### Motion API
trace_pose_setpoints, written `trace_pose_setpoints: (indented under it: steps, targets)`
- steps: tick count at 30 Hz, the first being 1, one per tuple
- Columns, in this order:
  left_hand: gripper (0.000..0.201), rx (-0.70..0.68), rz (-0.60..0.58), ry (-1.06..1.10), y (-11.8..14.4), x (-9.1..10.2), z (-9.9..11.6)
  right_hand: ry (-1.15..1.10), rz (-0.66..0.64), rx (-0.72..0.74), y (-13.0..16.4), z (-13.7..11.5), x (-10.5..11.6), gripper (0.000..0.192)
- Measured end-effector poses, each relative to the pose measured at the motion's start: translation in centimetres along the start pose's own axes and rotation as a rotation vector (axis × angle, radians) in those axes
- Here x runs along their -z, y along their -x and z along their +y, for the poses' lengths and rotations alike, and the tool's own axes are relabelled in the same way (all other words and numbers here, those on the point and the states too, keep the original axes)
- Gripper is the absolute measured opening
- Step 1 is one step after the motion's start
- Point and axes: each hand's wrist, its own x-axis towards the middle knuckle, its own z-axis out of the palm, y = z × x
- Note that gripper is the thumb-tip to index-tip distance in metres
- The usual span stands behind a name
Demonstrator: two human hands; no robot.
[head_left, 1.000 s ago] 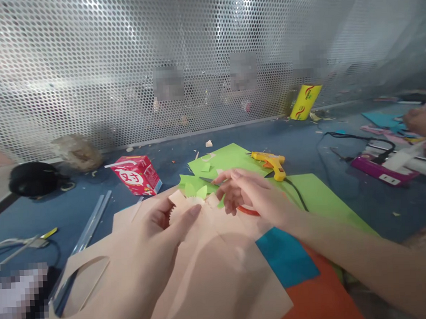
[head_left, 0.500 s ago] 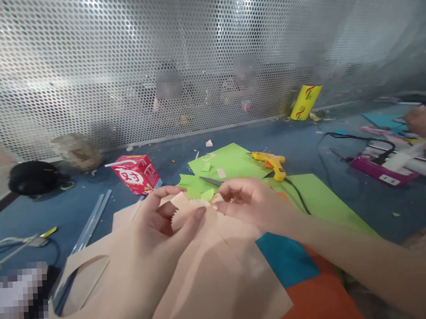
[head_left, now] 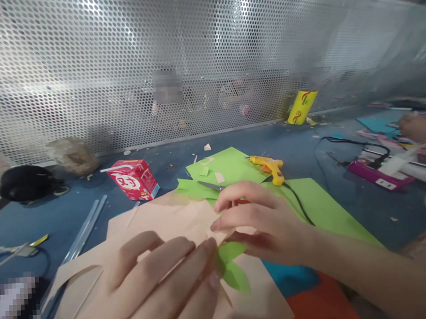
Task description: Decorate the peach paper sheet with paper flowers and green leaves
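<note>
My left hand (head_left: 162,279) is closed low in the middle of the view, its fingertips pressed together around a thin stick (head_left: 226,293) that carries green paper leaves (head_left: 235,271). Just right of it, my right hand (head_left: 261,218) curls its fingers over a small beige paper piece (head_left: 221,235) at the top of the leaves. My fingers hide most of that piece. Under both hands lie beige paper sheets (head_left: 187,212), one with a cut-out opening. Scissors (head_left: 210,185) lie just beyond my right fingertips, on green paper (head_left: 230,163).
A yellow glue gun (head_left: 270,166) lies behind my right hand, its cord trailing right. A red drink carton (head_left: 132,179) stands left, near clear glue sticks (head_left: 84,231). A purple power strip (head_left: 379,175) and another person's hand (head_left: 418,126) are at the right. Perforated metal (head_left: 194,47) rises behind.
The beige paper piece with a zigzag edge has gone mostly out of sight between my fingers. Green leaves on a stick now show. My left hand has turned over and moved lower.
</note>
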Motion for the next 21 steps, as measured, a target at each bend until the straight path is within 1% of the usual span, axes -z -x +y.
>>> trace_pose_setpoints:
  steps: [3, 5, 7, 9, 10, 11, 13, 15, 17, 18, 20, 21]
  targets:
    - [0.013, -0.161, -0.016, -0.094, 0.4, -0.5, 0.4, 0.034, -0.015, 0.026, -0.1, -0.4, 0.2, 0.009]
    - [0.008, -0.283, -0.028, -0.166, 0.2, -0.6, 0.2, 0.059, -0.003, 0.049, -0.1, -0.6, 0.2, 0.010]
    - [0.003, -0.465, -0.069, -0.246, -0.1, -0.2, -0.5, 0.090, 0.033, 0.079, -0.1, -0.6, 0.1, 0.011]
    - [0.011, -0.659, -0.141, -0.312, -0.6, 0.6, -1.2, 0.129, 0.076, 0.112, 0.0, -0.6, 0.0, 0.011]
    - [0.014, -0.720, -0.177, -0.331, -0.8, 1.0, -1.6, 0.149, 0.085, 0.118, 0.1, -0.5, -0.1, 0.012]
    - [0.018, -0.750, -0.196, -0.346, -0.9, 1.3, -1.8, 0.169, 0.083, 0.117, 0.2, -0.5, -0.1, 0.012]
    - [0.022, -0.778, -0.218, -0.363, -1.1, 1.6, -2.0, 0.197, 0.077, 0.107, 0.3, -0.5, -0.1, 0.011]
    - [0.021, -0.768, -0.194, -0.358, -0.9, 1.2, -1.6, 0.206, 0.070, 0.089, 0.3, -0.5, 0.0, 0.010]
    - [0.019, -0.683, -0.147, -0.347, -0.5, 0.6, -1.0, 0.204, 0.067, 0.074, 0.3, -0.4, 0.0, 0.011]
    - [0.019, -0.598, -0.112, -0.345, -0.3, 0.3, -0.7, 0.201, 0.066, 0.071, 0.3, -0.4, 0.0, 0.011]
    - [0.018, -0.537, -0.110, -0.337, -0.1, -0.1, -0.2, 0.197, 0.066, 0.078, 0.3, -0.4, 0.0, 0.012]
    - [0.018, -0.516, -0.086, -0.324, 0.0, -0.2, -0.1, 0.199, 0.065, 0.085, 0.2, -0.4, 0.0, 0.012]
